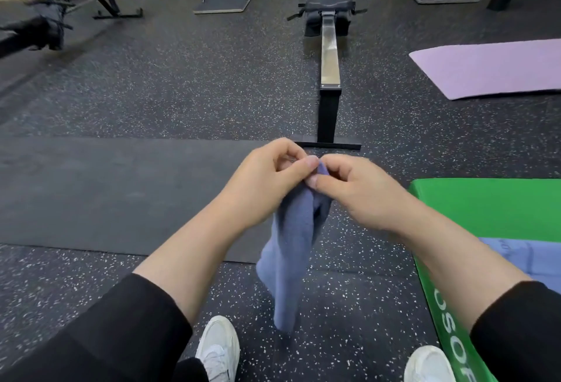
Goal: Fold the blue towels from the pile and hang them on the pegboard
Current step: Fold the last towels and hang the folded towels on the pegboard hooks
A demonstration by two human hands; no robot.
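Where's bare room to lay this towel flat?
The dark mat left of the hands is bare, as is the green box top beyond the folded blue towels. Crowded ahead: the rowing machine rail.

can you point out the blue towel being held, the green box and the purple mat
blue towel [293, 248]: head view, on the hanging cloth below the hands.
green box [491, 208]: head view, on the bare top surface at right.
purple mat [498, 66]: head view, on the middle of its flat surface.

The right arm covers most of the towel pile [513, 255]. The green box [485, 214] runs off the right edge. Equipment at far left [39, 26] is blurred.
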